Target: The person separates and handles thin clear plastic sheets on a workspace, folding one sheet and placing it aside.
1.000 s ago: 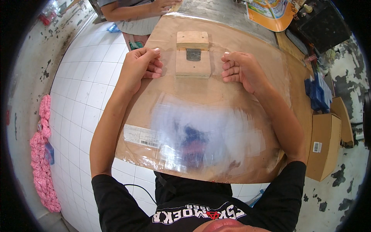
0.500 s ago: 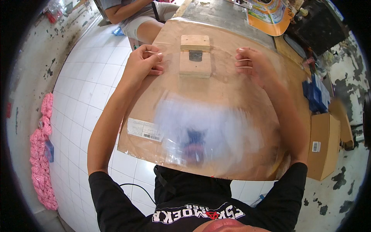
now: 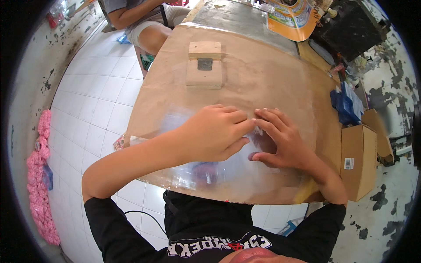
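Note:
Over the near half of a brown cardboard-topped work surface [image 3: 263, 74], my two hands are close together. My left hand [image 3: 219, 133] is curled, back upward, with its thumb near the index finger; anything between them is hidden. Facing it, my right hand [image 3: 283, 138] has its fingers and thumb apart, and its fingertips almost meet the left ones. Beneath both hands lies clear, shiny plastic [image 3: 180, 173] with whitish glare, partly covered by my left forearm. Farther off, a small wooden block jig [image 3: 204, 79] with a dark metal piece at its middle sits on the cardboard.
A cardboard box [image 3: 359, 162] stands right of the surface, near blue packs [image 3: 346, 105]. An orange printed sheet [image 3: 294, 22] and a black case [image 3: 351, 30] are at the far right. Another person [image 3: 144, 22] sits far left. Pink bundles [image 3: 39, 188] line the left wall.
Both hands have come back toward me from either side of the wooden jig and met over the plastic. The view has shifted slightly.

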Demonstrator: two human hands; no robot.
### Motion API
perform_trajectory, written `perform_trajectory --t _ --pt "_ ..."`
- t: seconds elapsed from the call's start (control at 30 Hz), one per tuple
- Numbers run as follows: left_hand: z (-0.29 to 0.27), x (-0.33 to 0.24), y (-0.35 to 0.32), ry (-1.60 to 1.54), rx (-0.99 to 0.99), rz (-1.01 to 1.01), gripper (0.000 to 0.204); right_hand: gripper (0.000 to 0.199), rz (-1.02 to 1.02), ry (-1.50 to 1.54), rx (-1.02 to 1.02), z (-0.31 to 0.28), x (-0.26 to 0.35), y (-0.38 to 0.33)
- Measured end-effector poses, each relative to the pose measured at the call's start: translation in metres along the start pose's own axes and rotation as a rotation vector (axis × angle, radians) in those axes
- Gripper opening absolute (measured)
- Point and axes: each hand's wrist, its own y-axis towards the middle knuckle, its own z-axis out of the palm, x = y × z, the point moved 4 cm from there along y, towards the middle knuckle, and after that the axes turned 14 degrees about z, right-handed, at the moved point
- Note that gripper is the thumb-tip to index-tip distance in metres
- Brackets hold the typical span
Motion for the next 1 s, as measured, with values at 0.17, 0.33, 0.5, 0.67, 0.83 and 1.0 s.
perform_trajectory --t 0.17,0.33,0.5,0.67,0.83,1.0 --pt "0.017 0.016 0.017 0.002 0.01 0.039 0.029 0.059 0.007 0.108 -0.063 0.005 -0.014 -0.006" --pt "0.023 0.019 0.009 0.03 -0.031 0.004 0.032 0.052 0.017 0.14 -0.065 0.007 -0.021 -0.006" --pt "0.02 0.018 0.01 0.054 -0.03 -0.031 0.034 0.051 0.038 0.162 -0.046 0.004 -0.02 -0.005" --pt "0.021 0.019 0.009 0.048 -0.024 -0.03 0.033 0.049 0.049 0.166 -0.038 0.004 -0.02 -0.003" --pt "0.022 0.019 0.009 0.046 -0.048 0.002 0.03 0.049 0.058 0.163 -0.031 0.004 -0.021 -0.003" --pt "0.022 0.019 0.009 0.044 -0.05 -0.001 0.03 0.049 0.057 0.161 -0.025 0.004 -0.021 -0.002"
